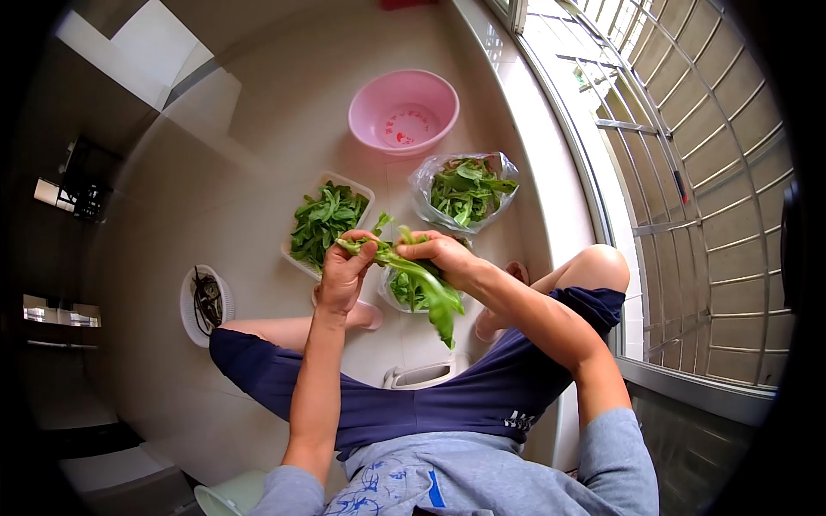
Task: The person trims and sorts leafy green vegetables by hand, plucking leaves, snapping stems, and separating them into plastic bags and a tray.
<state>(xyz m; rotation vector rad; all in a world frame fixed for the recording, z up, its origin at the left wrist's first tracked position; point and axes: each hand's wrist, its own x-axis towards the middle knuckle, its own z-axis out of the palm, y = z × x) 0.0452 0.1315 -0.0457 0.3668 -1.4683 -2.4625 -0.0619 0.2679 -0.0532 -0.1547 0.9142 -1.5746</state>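
Note:
Both my hands hold one leafy green stalk (422, 279) in front of my knees. My left hand (346, 261) pinches its pale stem end between thumb and fingers. My right hand (439, 254) is closed around the stalk farther along, and a long leaf droops below it toward my lap. Just beyond my left hand stands a white tray (368, 191) of loose green leaves (323, 222). Past my right hand sits a clear plastic bag (422, 182) full of leafy greens (469, 191). Beneath my hands, partly hidden, another bag holds more greens (404, 291).
A pink basin (361, 120) stands on the tiled floor (275, 112) farther out. To the left is a white basket (225, 297) with dark, thin strands. A window ledge and metal bars (714, 181) run along the right. A pale green bin (232, 494) is at lower left.

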